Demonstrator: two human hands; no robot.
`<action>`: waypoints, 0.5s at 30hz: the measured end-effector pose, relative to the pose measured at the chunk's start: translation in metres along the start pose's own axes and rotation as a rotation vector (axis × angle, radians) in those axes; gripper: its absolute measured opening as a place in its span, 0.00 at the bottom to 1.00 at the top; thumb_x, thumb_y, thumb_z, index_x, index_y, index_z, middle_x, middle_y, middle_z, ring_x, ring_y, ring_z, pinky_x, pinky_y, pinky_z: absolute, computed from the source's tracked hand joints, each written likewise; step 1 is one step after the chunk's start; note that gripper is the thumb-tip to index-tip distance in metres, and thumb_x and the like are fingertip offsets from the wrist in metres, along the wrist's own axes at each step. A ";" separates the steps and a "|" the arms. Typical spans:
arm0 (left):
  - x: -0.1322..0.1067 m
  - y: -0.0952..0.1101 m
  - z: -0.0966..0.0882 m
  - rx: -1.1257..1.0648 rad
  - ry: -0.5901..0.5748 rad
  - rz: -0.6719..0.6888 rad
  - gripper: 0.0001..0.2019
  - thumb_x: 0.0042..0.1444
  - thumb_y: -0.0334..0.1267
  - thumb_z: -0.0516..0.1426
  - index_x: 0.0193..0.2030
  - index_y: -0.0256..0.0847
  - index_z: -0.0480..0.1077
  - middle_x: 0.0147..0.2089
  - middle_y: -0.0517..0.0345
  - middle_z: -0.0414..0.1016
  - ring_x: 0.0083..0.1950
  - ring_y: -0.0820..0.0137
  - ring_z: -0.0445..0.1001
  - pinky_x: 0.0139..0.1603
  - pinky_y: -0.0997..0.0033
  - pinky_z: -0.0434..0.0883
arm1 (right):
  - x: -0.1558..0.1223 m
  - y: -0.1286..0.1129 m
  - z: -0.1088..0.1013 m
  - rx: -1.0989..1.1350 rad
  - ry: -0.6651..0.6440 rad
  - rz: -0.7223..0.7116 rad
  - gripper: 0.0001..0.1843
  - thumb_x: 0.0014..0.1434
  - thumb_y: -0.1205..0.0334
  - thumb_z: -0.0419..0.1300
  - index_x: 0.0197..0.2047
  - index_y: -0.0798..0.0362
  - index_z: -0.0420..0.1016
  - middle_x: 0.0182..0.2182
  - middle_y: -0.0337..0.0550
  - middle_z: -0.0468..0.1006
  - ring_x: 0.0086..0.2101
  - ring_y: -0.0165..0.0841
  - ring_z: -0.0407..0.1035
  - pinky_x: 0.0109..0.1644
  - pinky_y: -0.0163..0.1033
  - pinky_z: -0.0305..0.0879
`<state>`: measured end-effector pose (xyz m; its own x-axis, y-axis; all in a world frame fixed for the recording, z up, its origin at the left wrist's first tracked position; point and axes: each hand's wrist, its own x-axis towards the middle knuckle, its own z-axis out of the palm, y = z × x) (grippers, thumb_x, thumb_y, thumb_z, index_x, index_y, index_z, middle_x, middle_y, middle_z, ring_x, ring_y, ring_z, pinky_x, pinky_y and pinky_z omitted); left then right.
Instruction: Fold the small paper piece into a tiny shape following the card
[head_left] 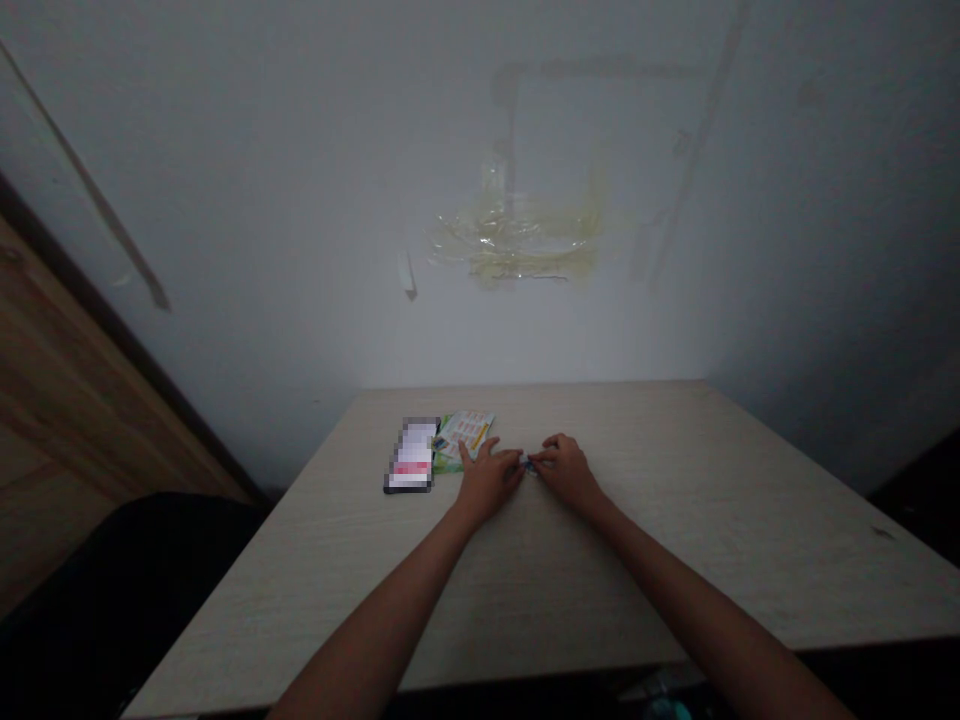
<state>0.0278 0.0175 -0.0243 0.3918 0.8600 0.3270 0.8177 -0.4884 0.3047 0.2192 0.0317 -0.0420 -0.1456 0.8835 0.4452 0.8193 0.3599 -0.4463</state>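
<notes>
My left hand (487, 482) and my right hand (570, 472) meet near the middle of the table. Between their fingertips is a small blue-and-white thing (529, 467), mostly covered, and its kind cannot be made out. Both hands pinch it from opposite sides, low over the tabletop. Just beyond my left hand lies a printed leaflet (466, 432) with green edges, partly behind my raised fingers. A smartphone (411, 460) with a lit, blurred-out screen rests to the left of the leaflet.
The pale wood-grain table (660, 560) backs onto a grey wall (315, 200) with yellowed clear tape (517, 245) on it. A black object (127, 560), perhaps a chair, stands at the left beside a wooden panel (75, 390).
</notes>
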 end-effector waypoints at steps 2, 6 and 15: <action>-0.001 0.000 -0.001 -0.001 0.007 -0.002 0.12 0.62 0.44 0.54 0.52 0.54 0.71 0.55 0.62 0.76 0.69 0.56 0.55 0.62 0.22 0.26 | 0.000 -0.001 -0.002 0.003 -0.004 -0.013 0.07 0.55 0.60 0.65 0.37 0.46 0.84 0.41 0.48 0.75 0.44 0.38 0.67 0.50 0.42 0.64; -0.002 0.002 -0.003 -0.004 0.011 -0.001 0.09 0.62 0.45 0.54 0.45 0.53 0.74 0.57 0.62 0.75 0.68 0.55 0.56 0.61 0.22 0.26 | -0.002 -0.001 -0.003 0.030 0.008 -0.041 0.05 0.52 0.62 0.66 0.34 0.48 0.83 0.39 0.46 0.76 0.42 0.36 0.68 0.49 0.41 0.64; 0.000 0.009 -0.004 -0.002 0.024 -0.062 0.05 0.59 0.45 0.59 0.38 0.51 0.74 0.55 0.63 0.75 0.66 0.55 0.59 0.61 0.20 0.30 | -0.003 0.000 -0.002 0.082 0.015 -0.089 0.05 0.52 0.63 0.66 0.34 0.49 0.83 0.38 0.45 0.76 0.41 0.36 0.69 0.50 0.41 0.64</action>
<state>0.0332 0.0127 -0.0176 0.3299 0.8849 0.3288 0.8392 -0.4345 0.3272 0.2208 0.0282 -0.0414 -0.2068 0.8428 0.4968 0.7553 0.4603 -0.4666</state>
